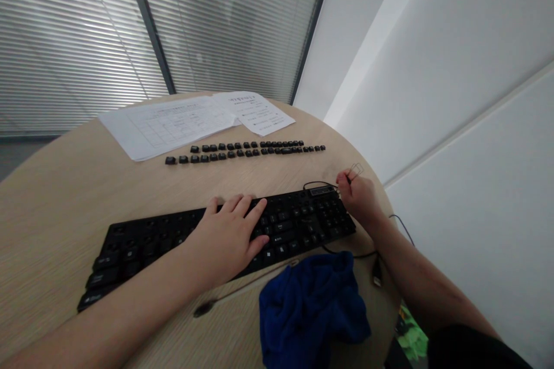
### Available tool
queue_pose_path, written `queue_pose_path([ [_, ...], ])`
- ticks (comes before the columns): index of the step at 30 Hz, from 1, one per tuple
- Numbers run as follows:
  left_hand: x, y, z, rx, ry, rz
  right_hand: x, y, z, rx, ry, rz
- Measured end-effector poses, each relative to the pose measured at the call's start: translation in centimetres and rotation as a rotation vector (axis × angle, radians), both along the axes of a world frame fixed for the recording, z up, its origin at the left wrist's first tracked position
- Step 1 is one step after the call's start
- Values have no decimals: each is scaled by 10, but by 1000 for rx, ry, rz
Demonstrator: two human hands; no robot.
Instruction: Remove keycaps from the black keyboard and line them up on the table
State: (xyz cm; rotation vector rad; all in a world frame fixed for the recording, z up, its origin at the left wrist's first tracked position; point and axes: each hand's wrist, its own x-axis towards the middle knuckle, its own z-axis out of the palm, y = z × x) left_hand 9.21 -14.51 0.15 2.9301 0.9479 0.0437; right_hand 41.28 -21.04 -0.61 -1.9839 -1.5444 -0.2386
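A black keyboard (303, 222) lies slanted across the round wooden table, with keycaps absent along its upper rows. My left hand (229, 233) rests flat on the middle of it, fingers spread. At its right end, my right hand (357, 193) is closed around a small wire tool (356, 169), whose thin loops stick up past the fingers. Two rows of loose black keycaps (231, 154) stand beyond the keyboard. A thin brush (205, 307) with a dark tip and a crumpled blue cloth (309, 311) lie on the near side.
Printed papers (173, 124) lie at the table's far edge. The keyboard's cable with its USB plug (377, 274) runs under my right forearm near the right edge. A white wall (467, 98) stands close on the right, and blinds hang behind the table.
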Motion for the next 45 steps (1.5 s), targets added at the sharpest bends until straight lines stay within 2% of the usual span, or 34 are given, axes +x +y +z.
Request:
queue_pose_path([
  [6, -1, 0, -2, 1, -33, -2, 7, 4, -2, 84, 145, -68],
  [12, 0, 0, 1, -9, -3, 5, 18, 10, -10, 72, 279, -96],
  [15, 1, -1, 4, -10, 22, 5, 16, 9, -7, 49, 223, -47],
  [19, 1, -1, 3, 2, 19, 5, 10, 5, 3, -61, 16, 118],
  [21, 0, -1, 3, 8, 11, 4, 9, 4, 5, -75, 11, 133],
  [23, 0, -1, 2, 7, 3, 5, 12, 6, 3, -35, 106, 91],
  [25, 0, -1, 2, 2, -8, 3, 18, 9, -2, 11, 301, 57],
  [28, 0, 0, 2, -11, -20, 4, 29, 15, -11, 10, 576, 82],
  [35, -1, 1, 0, -8, -33, 3, 52, 20, -17, -7, 779, 136],
  [41, -1, 1, -1, -3, -25, 10, 43, 8, -15, 62, 795, 143],
  [45, -1, 0, 1, -12, -8, 11, 23, -5, -5, 32, 609, 122],
])
